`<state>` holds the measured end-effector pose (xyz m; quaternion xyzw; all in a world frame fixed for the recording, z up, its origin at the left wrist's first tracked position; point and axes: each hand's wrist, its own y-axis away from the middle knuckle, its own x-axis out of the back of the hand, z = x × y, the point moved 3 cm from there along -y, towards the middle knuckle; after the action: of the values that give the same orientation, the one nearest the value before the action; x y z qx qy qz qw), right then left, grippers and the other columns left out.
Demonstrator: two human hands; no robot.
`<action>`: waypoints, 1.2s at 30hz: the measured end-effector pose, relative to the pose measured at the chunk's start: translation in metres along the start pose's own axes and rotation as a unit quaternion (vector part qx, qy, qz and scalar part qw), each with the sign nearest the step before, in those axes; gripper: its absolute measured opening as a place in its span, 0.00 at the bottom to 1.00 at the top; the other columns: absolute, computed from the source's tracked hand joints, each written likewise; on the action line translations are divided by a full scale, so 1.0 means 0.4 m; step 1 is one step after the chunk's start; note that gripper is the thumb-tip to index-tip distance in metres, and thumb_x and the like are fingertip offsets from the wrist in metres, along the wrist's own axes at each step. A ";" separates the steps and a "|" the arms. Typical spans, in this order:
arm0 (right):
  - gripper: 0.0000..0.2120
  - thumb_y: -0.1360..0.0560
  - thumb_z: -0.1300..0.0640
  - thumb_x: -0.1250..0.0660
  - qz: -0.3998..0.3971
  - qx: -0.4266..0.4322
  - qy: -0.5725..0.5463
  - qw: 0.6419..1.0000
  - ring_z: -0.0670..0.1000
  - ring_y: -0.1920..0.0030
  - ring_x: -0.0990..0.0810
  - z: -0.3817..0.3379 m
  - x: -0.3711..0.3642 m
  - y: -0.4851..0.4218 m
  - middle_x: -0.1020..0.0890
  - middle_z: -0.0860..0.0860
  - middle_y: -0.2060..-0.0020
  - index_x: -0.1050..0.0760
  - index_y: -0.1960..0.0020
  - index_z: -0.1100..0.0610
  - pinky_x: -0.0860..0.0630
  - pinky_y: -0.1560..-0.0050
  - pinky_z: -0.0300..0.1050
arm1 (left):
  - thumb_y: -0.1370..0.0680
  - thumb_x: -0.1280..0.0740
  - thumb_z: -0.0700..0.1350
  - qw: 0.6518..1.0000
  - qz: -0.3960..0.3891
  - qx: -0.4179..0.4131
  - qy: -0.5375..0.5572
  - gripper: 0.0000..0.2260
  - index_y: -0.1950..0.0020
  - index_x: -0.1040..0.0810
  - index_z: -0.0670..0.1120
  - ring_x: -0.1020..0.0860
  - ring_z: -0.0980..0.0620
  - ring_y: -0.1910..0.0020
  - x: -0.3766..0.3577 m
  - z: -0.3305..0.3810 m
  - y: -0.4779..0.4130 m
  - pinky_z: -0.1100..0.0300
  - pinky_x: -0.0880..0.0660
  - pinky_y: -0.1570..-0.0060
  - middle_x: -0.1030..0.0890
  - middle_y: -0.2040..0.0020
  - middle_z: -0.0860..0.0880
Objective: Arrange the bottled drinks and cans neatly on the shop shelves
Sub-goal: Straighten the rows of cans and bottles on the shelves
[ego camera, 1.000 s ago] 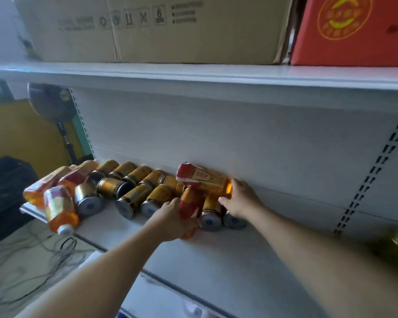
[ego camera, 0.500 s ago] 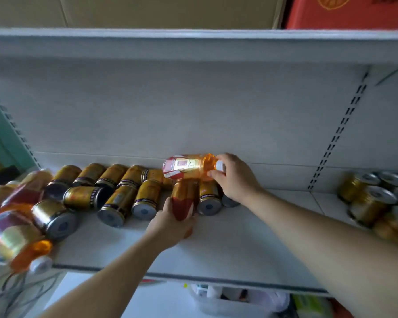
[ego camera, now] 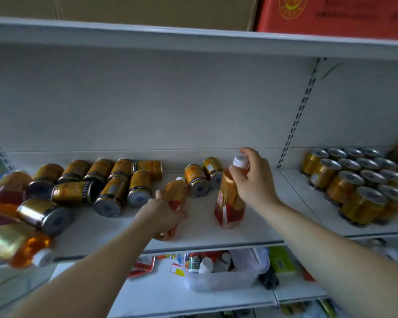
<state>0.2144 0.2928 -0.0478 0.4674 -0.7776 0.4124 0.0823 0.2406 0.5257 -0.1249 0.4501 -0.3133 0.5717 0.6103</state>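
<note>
My right hand (ego camera: 254,180) grips the neck of an orange bottled drink (ego camera: 229,198) with a white cap, which stands upright on the white shelf (ego camera: 216,235). My left hand (ego camera: 162,213) grips a second orange bottle (ego camera: 176,195) that lies on its side, cap pointing to the back. Several gold cans (ego camera: 110,187) lie tipped over on the left of the shelf, and two more cans (ego camera: 197,180) lie between the bottles. At the far left lie more bottles (ego camera: 21,246), partly out of frame and blurred.
Several gold cans (ego camera: 354,180) stand upright in rows on the neighbouring shelf section to the right. Cardboard (ego camera: 156,10) and red boxes (ego camera: 336,14) sit on the shelf above. Below, a clear tub (ego camera: 223,275) with small items rests on a lower shelf.
My right hand has lifted the bottle off the cans, carried it right and stood it upright. My left hand has drawn the lying bottle slightly forward. The view has shifted right.
</note>
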 end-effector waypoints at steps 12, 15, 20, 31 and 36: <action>0.41 0.39 0.49 0.22 -0.034 -0.182 -0.117 0.976 0.47 0.45 0.24 0.048 -0.041 0.084 0.24 0.45 0.42 0.40 0.31 0.41 0.31 0.48 0.39 | 0.26 0.31 0.43 0.793 -0.070 0.060 0.603 0.15 0.41 0.27 0.46 0.19 0.39 0.54 0.003 -0.046 0.115 0.46 0.21 0.59 0.20 0.50 0.39; 0.29 0.37 0.50 0.24 -0.006 -0.206 -0.149 0.967 0.46 0.52 0.21 0.058 -0.007 0.082 0.22 0.43 0.53 0.37 0.43 0.40 0.31 0.59 0.37 | 0.22 0.37 0.41 0.694 -0.123 0.026 0.709 0.15 0.36 0.29 0.44 0.19 0.40 0.53 0.008 0.020 0.159 0.45 0.21 0.58 0.21 0.45 0.37; 0.29 0.37 0.48 0.24 0.024 -0.178 -0.187 0.966 0.39 0.55 0.23 0.096 0.191 0.057 0.23 0.43 0.53 0.37 0.43 0.43 0.29 0.58 0.39 | 0.29 0.35 0.50 0.636 -0.204 -0.043 0.744 0.25 0.33 0.30 0.45 0.22 0.37 0.43 -0.004 0.228 0.219 0.45 0.20 0.60 0.21 0.41 0.38; 0.23 0.41 0.38 0.27 0.139 -0.157 -0.094 0.973 0.45 0.52 0.20 0.386 0.892 0.140 0.19 0.43 0.53 0.27 0.48 0.37 0.22 0.49 0.48 | 0.26 0.33 0.37 0.718 -0.212 -0.165 0.642 0.22 0.34 0.33 0.47 0.20 0.39 0.46 -0.236 0.897 0.436 0.40 0.23 0.49 0.21 0.43 0.40; 0.22 0.36 0.41 0.26 0.128 -0.209 -0.052 0.968 0.43 0.49 0.23 0.558 1.127 0.217 0.23 0.42 0.50 0.30 0.46 0.36 0.25 0.51 0.44 | 0.32 0.26 0.37 0.784 -0.208 -0.213 0.545 0.24 0.39 0.29 0.48 0.21 0.46 0.48 -0.388 1.132 0.528 0.46 0.24 0.47 0.20 0.46 0.45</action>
<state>-0.0449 -0.1452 -0.0097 0.3572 -0.9033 0.2226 0.0837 0.0702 0.0379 -0.0434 -0.0236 0.0593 0.4998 0.8638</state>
